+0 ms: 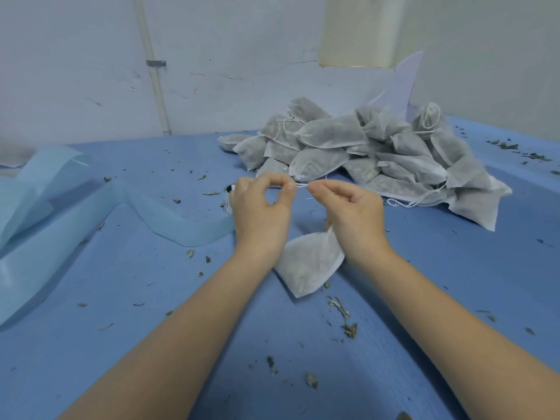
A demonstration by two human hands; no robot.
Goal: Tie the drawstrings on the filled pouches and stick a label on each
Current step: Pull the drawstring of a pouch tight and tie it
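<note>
Table [394,344]: blue top filling the lower frame, strewn with dried leaf bits; crumbs could catch in a knot or under a label's glue.
Blue strip [75,213]: long pale backing band looping across the left of the frame, one end close to the left wrist; a sweep of the arm could drag it.
Heap of pouches [363,153]: filled grey-white pouches piled at centre right, loose strings trailing at its near edge just behind the hands; a stray one could be picked up by mistake or tangled into the knot.
Pouch in work [309,265]: lower centre, hanging or leaning below the right palm, lower corner near or on the table; whether it touches is unclear. A hard pull could tear the thin fabric or spill herbs.
Left hand [260,204]: centre of frame, thumb and forefinger curled into a ring, pinching one end of the string.
Right hand [348,204]: just right of it, fingers curled, tips pinching the other end.
String [301,185]: thin, white, stretched between the two pinches; it could slip out or snap, leaving the knot loose.
Labels: none clearly visible, and a dark round object behind the left hand cannot be identified.
</note>
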